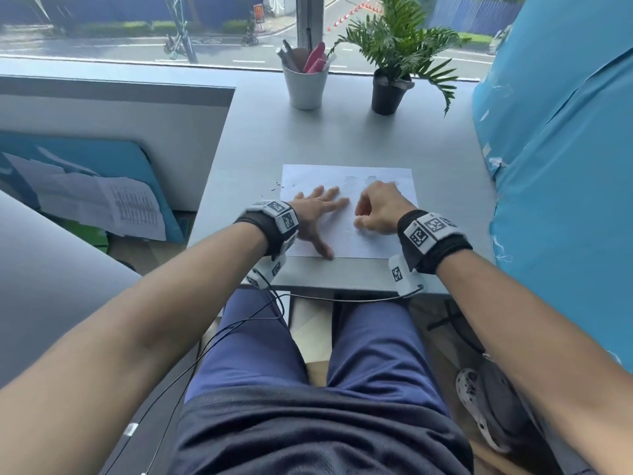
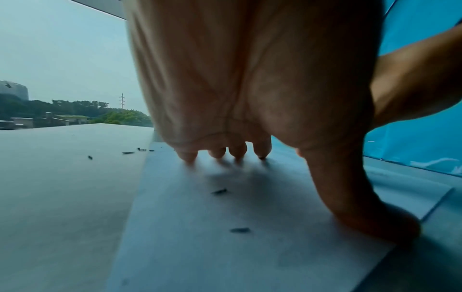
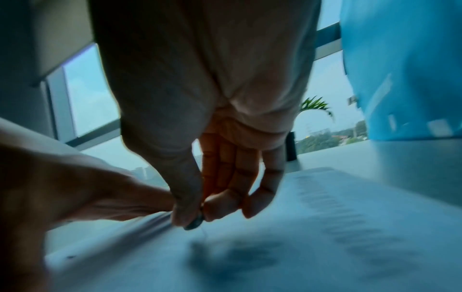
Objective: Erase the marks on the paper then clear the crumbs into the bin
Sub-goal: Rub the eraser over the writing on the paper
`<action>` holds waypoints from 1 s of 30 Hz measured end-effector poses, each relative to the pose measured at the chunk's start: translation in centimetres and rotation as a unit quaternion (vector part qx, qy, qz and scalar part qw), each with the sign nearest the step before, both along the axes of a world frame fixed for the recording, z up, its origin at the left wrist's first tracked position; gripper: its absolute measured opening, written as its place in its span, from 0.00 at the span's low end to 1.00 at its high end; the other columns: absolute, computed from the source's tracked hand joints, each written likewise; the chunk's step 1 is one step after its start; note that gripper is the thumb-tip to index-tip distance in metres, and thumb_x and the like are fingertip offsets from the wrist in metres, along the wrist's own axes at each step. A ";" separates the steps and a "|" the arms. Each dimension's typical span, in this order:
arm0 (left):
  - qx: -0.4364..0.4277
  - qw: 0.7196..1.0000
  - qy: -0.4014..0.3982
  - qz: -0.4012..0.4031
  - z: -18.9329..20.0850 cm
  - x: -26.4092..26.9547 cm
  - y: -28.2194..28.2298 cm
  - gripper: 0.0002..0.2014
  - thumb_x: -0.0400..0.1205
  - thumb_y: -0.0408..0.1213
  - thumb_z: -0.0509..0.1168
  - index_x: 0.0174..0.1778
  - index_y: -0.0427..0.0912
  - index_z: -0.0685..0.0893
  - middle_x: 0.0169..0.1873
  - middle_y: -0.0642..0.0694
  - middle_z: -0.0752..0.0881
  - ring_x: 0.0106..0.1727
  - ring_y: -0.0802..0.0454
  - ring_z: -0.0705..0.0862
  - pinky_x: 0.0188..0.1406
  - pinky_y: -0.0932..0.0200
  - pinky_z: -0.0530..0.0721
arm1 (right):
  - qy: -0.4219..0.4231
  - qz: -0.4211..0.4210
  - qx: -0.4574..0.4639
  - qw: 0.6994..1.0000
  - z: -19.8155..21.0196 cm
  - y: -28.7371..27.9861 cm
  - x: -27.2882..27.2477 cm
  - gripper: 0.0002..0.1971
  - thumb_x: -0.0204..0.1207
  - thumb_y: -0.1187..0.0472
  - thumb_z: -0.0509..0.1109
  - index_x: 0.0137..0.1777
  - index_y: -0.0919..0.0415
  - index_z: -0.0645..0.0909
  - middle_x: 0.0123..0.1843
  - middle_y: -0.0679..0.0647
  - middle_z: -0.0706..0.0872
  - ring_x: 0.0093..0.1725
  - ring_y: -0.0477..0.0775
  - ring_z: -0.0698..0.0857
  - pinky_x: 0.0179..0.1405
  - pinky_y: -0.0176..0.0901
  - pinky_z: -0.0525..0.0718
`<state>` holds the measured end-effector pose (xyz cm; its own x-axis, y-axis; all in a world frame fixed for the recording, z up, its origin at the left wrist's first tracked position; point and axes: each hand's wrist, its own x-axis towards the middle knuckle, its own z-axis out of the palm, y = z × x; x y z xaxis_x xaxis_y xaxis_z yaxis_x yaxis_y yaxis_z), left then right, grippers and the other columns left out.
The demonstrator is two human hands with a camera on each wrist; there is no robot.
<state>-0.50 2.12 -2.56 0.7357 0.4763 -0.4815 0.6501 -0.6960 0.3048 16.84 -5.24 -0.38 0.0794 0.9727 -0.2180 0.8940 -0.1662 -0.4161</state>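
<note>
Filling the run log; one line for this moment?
left hand flat on paper | right hand pinches eraser | crumbs remain

— What's on the far side of the bench [image 1: 260, 138]?

— I see a white cup [image 1: 306, 84] packed with pens and something pink, and just to its right a small palm in a black pot [image 1: 388, 94]. Both stand near the window [image 1: 137, 29].

— And to the sides?

— On my right a big blue sheet [image 1: 561, 138], taped in places. Low on my left, printed papers [image 1: 113, 204] lean against a blue board. Outside, I see a wet road and orange cones [image 1: 359, 10].
</note>
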 end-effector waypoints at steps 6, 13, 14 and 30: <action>0.005 0.999 0.039 0.016 0.0 0.6 0.6 0.74 0.57 0.66 0.80 0.85 0.52 0.32 0.84 0.52 0.31 0.83 0.48 0.29 0.80 0.35 0.31 | 0.023 0.012 0.065 0.998 0.4 2.9 -0.9 0.06 0.68 0.61 0.81 0.44 0.59 0.92 0.40 0.52 0.90 0.39 0.47 0.87 0.45 0.35 0.84; 0.002 0.998 0.044 0.034 -0.1 0.6 1.2 0.79 0.53 0.68 0.81 0.84 0.50 0.29 0.83 0.53 0.29 0.83 0.49 0.28 0.81 0.35 0.31 | 0.011 0.016 0.056 0.998 -0.2 4.0 -1.0 0.04 0.68 0.61 0.79 0.42 0.60 0.91 0.38 0.54 0.90 0.36 0.47 0.85 0.40 0.35 0.82; 0.002 0.998 0.046 0.034 -0.1 0.7 1.2 0.79 0.52 0.69 0.81 0.84 0.49 0.29 0.83 0.52 0.29 0.83 0.49 0.28 0.81 0.35 0.32 | 0.018 0.026 0.050 0.998 -0.1 3.4 -1.1 0.03 0.68 0.63 0.78 0.41 0.60 0.91 0.36 0.52 0.89 0.33 0.45 0.83 0.39 0.36 0.82; 0.007 0.998 0.052 0.033 0.1 0.7 0.8 0.80 0.51 0.70 0.80 0.84 0.47 0.29 0.83 0.51 0.28 0.83 0.47 0.28 0.78 0.37 0.30 | 0.047 0.049 0.018 0.998 0.1 3.1 -1.7 0.02 0.67 0.65 0.79 0.39 0.60 0.92 0.33 0.51 0.89 0.28 0.40 0.81 0.30 0.27 0.75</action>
